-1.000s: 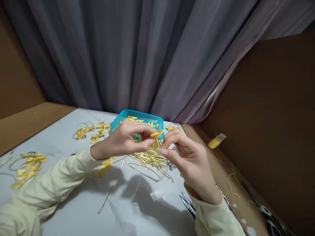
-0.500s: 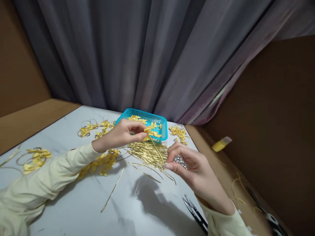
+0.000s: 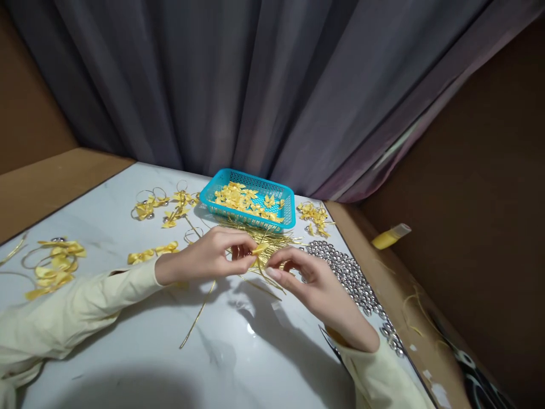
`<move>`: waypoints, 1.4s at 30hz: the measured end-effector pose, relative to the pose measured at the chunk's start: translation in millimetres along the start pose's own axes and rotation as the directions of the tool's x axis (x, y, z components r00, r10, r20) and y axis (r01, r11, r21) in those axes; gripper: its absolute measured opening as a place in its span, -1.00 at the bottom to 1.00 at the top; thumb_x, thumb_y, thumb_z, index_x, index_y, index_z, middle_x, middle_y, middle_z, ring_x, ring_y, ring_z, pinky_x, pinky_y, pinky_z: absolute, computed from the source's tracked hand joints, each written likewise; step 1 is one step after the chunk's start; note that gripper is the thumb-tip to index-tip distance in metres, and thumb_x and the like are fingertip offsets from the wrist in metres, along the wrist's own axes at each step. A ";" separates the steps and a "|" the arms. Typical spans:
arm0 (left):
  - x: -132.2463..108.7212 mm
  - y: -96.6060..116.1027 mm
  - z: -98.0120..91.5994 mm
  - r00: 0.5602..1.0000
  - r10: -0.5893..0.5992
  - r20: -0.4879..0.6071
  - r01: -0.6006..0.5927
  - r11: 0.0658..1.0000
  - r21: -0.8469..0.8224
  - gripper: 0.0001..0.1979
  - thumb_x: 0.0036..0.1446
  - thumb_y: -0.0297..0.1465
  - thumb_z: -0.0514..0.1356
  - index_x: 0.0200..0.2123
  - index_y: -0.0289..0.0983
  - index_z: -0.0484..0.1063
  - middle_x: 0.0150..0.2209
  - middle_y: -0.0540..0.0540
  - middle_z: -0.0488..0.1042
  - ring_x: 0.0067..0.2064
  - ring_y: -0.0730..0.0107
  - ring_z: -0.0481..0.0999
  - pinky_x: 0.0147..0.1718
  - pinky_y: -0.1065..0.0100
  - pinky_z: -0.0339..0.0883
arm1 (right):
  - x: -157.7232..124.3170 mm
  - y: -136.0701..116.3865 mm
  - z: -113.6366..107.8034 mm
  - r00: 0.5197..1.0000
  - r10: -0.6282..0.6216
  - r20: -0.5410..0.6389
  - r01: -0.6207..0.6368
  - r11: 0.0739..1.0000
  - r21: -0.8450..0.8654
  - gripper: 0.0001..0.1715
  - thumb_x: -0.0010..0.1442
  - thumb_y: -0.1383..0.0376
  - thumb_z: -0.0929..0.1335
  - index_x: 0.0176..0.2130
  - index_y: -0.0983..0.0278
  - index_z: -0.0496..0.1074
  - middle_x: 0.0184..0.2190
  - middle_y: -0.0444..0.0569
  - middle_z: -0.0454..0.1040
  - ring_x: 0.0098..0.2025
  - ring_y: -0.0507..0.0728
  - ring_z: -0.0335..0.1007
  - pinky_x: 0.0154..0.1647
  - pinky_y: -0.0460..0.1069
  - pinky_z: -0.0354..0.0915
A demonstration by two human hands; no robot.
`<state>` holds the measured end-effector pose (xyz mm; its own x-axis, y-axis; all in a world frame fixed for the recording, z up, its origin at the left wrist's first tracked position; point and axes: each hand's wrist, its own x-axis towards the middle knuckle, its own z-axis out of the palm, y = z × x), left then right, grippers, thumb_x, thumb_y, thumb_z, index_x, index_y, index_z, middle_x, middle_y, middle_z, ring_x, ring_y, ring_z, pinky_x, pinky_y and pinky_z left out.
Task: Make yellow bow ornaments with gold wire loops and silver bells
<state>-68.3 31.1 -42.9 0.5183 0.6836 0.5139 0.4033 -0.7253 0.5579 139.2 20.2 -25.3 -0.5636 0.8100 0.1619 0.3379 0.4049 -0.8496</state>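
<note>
Between the thumb and fingers of my left hand is a small yellow ribbon bow. My right hand is just right of it, thumb and fingertips pinched close to the bow; a thin gold strand seems to run between them, too small to make out fully. Behind both hands lies a pile of gold wire ties, partly hidden by them. Beyond the pile stands a blue basket holding yellow bows. Many silver beads lie right of my right hand.
Finished-looking bows with gold loops lie at the left and back left. More bows sit right of the basket. Small snips are partly under my right sleeve. Black scissors and a yellow tube are at the right.
My right hand has moved left, close to the bow in my left hand. The view has shifted, and the silver beads show much more. The gold strand no longer stretches long between my hands.
</note>
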 end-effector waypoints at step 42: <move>-0.9 0.9 0.7 0.938 -0.246 0.244 0.253 0.968 0.003 -0.90 0.03 -0.47 0.11 -0.47 -0.35 0.40 -0.57 0.05 0.35 -0.53 0.57 0.29 -0.54 0.54 0.13 | 12.2 25.5 5.1 0.966 0.197 -0.166 -0.237 0.933 -0.272 -0.84 0.03 0.45 0.33 -0.56 0.31 0.37 -0.54 -0.11 0.34 -0.45 0.03 0.22 -0.41 -0.06 0.09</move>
<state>-67.9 29.7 -43.3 0.5712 0.7994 0.1860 0.5233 -0.5293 0.6679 137.0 38.2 -47.5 -0.3527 0.9329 0.0726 0.6535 0.3011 -0.6945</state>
